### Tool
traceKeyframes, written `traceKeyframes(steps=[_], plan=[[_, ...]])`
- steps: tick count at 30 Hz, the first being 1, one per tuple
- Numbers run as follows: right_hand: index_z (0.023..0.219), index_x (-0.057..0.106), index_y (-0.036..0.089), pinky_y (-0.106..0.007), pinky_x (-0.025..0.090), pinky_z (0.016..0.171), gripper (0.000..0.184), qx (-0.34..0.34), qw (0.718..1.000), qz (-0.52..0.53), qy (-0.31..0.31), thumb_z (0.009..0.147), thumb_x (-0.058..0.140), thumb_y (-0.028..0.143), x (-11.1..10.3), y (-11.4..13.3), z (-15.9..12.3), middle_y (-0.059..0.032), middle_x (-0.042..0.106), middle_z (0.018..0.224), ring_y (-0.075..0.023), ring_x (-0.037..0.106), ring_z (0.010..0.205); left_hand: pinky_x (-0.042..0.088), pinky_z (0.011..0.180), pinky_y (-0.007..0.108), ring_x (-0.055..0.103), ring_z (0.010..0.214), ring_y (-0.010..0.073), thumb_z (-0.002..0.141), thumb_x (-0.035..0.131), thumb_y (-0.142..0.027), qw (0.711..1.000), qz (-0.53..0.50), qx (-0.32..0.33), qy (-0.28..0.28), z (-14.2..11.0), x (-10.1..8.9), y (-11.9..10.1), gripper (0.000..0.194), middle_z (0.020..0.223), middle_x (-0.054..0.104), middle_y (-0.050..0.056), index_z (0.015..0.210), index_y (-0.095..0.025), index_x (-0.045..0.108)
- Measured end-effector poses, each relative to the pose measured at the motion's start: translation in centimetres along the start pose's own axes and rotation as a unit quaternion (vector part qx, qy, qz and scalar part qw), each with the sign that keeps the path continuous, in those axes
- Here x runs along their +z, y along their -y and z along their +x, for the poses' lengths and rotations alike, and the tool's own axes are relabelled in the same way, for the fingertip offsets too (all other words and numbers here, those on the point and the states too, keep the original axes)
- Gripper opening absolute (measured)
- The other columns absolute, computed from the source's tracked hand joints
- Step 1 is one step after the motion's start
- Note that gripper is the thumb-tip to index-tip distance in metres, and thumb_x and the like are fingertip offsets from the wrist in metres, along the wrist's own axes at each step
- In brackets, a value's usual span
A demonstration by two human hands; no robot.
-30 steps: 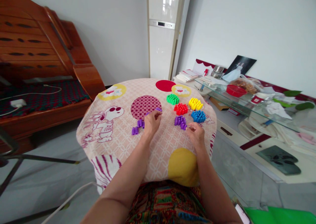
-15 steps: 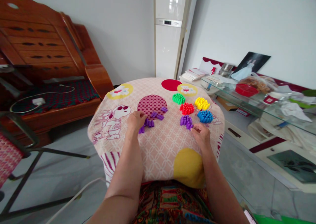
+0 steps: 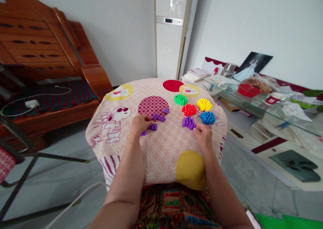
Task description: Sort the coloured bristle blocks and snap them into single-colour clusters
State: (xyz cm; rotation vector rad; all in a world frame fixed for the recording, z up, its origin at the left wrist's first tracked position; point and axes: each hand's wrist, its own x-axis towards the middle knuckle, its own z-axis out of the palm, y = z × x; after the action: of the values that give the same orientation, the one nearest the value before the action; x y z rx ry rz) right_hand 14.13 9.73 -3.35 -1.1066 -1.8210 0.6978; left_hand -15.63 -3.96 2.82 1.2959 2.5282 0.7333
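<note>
My left hand (image 3: 142,124) is over the near-left side of the cloth-covered table, thumb and fingers pinched at the edge of some scattered purple plastic pieces (image 3: 161,119). A purple piece seems to be at its fingertips, partly hidden by them. Several of these loose pieces lie on their sides around the checked circle. My right hand (image 3: 204,135) is closed in a pinch at the near right edge of a cluster of upright purple pieces (image 3: 188,122). What it grips is mostly hidden by the fingers, with a bit of purple showing at the tips.
Beyond the purple cluster stand similar clusters: red (image 3: 189,109), blue (image 3: 207,117), green (image 3: 180,99) and yellow (image 3: 204,104). A patterned tablecloth (image 3: 161,155) covers the table. To the right is a glass-topped stand (image 3: 242,101) with a red bowl (image 3: 248,90); a wooden bench (image 3: 93,77) is left.
The whole view has shifted slightly left. My left hand's fingertips have lifted a little among the loose purple pieces, while my right hand stays by the purple cluster.
</note>
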Motion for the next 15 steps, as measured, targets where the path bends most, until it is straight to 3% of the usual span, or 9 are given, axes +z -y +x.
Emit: traceKeyframes(steps=[6,11,15], plan=[[0.085,0.074,0.016,-0.029,0.045,0.059,0.029,0.003,1.0,-0.023,-0.002,0.071,0.058,0.036,0.12,-0.01,0.11,-0.0038,0.068,0.067,-0.0192,0.06,0.061,0.043,0.065,0.024,0.067,0.076,0.0171,0.073,0.072,-0.029,0.999,-0.033,0.002,-0.002,0.04,0.29,0.2,0.017,0.081,0.075,0.003,0.085,-0.018,0.076],[0.099,0.074,0.012,-0.032,0.049,0.062,0.043,0.016,1.0,0.003,-0.021,0.068,0.058,0.036,0.2,-0.07,-0.02,-0.006,0.07,0.069,-0.021,0.062,0.062,0.043,0.064,0.024,0.065,0.068,0.0151,0.07,0.072,-0.024,0.995,-0.1,0.012,0.028,-0.14,0.06,0.15,0.01,0.072,0.073,0.0,0.078,-0.019,0.075],[0.1,0.075,0.012,-0.033,0.051,0.061,0.044,0.025,0.999,0.017,-0.022,0.068,0.057,0.037,0.16,-0.43,-0.16,-0.0068,0.07,0.071,-0.0215,0.062,0.063,0.043,0.06,0.024,0.06,0.06,0.0134,0.067,0.069,-0.019,0.988,-0.153,-0.002,0.026,-0.04,0.16,0.49,0.008,0.066,0.07,0.0,0.073,-0.018,0.074]])
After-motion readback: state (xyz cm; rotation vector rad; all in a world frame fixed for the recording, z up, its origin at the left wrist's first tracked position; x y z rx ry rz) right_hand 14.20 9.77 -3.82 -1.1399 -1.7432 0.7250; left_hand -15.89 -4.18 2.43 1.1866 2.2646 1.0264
